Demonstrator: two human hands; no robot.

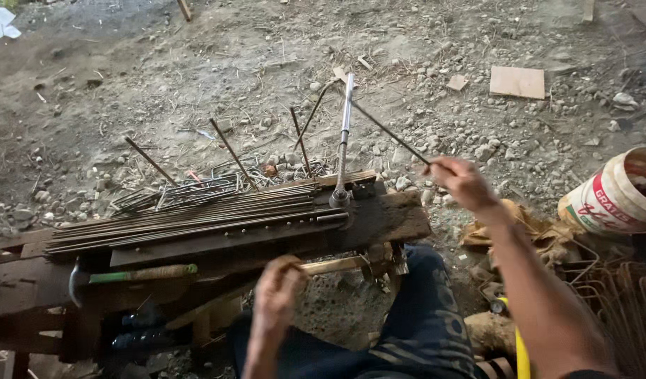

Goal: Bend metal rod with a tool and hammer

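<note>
Steel rod (390,132): we pinch its near end in our right grip (458,179), far right of the table (379,217).
Left grip (279,291): closed on a wooden stick (335,265) at the table's near edge.
Rod bundle (196,214): lies along the table.

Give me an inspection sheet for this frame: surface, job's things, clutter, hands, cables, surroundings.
Surface: worn wooden bench on dirt ground.
Job's things: bundle of steel rods lying along the bench; thin rod slanting up from the bench; metal lever standing at the bench's far edge; bent stirrups behind the bundle.
Clutter: hammer on the bench's lower ledge; white bucket at right; board scrap on the ground.
Hands: right hand grips the thin rod's end; left hand is closed by the bench's near edge, contents unclear.
Cables: nothing seen.
Surroundings: stones, rubble, more wire frames at right.
</note>
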